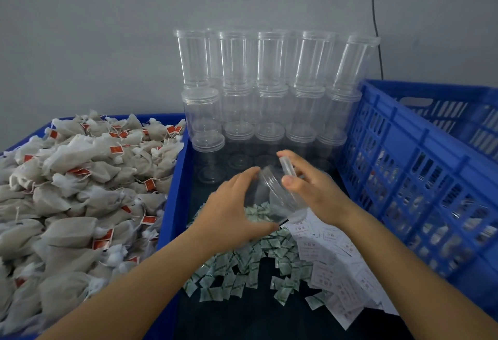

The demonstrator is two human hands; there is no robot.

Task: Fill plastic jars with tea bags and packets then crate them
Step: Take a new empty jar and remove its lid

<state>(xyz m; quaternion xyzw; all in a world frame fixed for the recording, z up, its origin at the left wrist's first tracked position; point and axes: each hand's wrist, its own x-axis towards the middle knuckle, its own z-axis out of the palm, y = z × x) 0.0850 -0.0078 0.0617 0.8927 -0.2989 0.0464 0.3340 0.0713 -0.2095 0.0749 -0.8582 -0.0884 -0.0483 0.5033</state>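
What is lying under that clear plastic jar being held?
Small green-and-white paper packets are heaped under the clear plastic jar, with white printed slips beside them. The left hand covers part of the heap.

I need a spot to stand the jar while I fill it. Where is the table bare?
Bare dark table shows at the near edge, between the tea bag bin and the white slips, below the green packets. Further back it is crowded: stacked jars, both hands, and the blue crate on the right.
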